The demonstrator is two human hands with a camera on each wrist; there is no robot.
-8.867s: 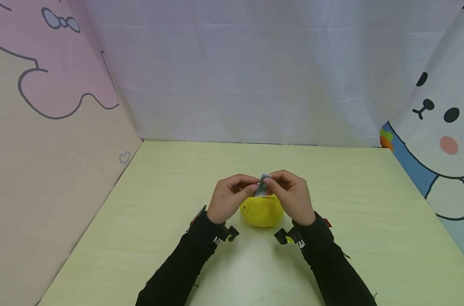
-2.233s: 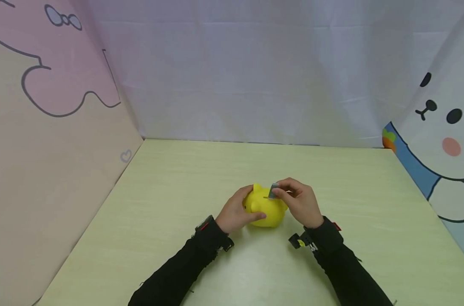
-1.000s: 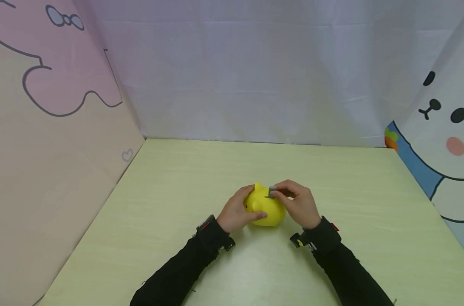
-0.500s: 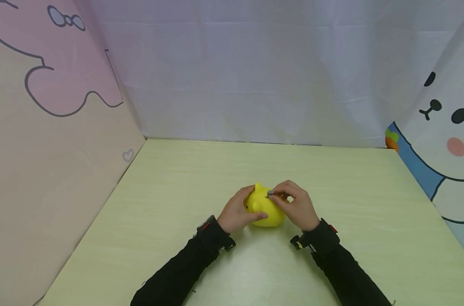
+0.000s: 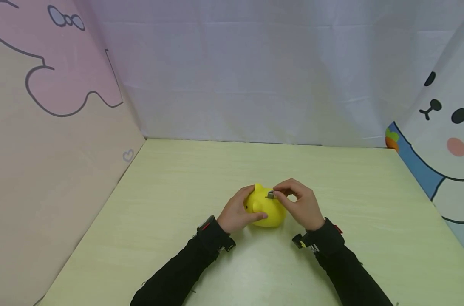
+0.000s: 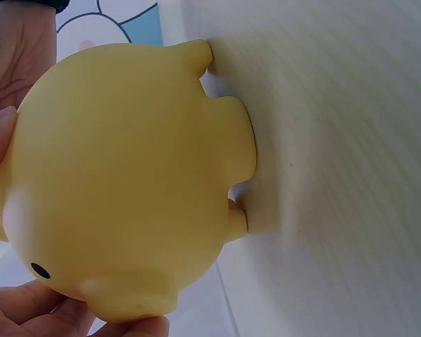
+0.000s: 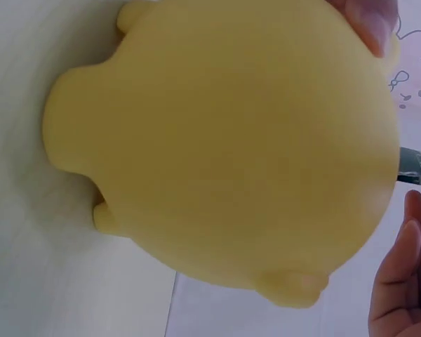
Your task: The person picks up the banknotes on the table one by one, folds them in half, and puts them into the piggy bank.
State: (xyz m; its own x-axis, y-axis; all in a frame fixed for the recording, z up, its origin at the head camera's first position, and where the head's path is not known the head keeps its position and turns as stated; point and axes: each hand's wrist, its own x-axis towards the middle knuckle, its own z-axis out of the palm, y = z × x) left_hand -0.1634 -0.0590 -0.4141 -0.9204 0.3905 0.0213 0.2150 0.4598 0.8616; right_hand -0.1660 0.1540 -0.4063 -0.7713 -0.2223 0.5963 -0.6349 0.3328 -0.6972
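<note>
A yellow piggy bank [image 5: 272, 211] stands on its short feet on the table, its face toward the left. My left hand [image 5: 233, 211] grips its head end, thumb on the near side and fingers round the far side. From the slot on top sticks the end of a folded greenish-grey banknote [image 5: 270, 194]; the rest is hidden inside. My right hand [image 5: 301, 206] is just right of the note, thumb and forefinger tips close to its edge. In the right wrist view, a narrow gap shows between the fingertips [image 7: 412, 232] and the note [image 7: 414, 166].
The pale yellow-green table [image 5: 186, 178] reaches back to a white curtain [image 5: 232, 85]. Printed cartoon panels stand along the left side [image 5: 63, 170] and right side [image 5: 446, 140]. Dark sleeves with wrist cameras cover both forearms.
Both hands held the note above the bank at first; then the left took the bank. The right pushed the note down into the slot and has just drawn slightly right, off it.
</note>
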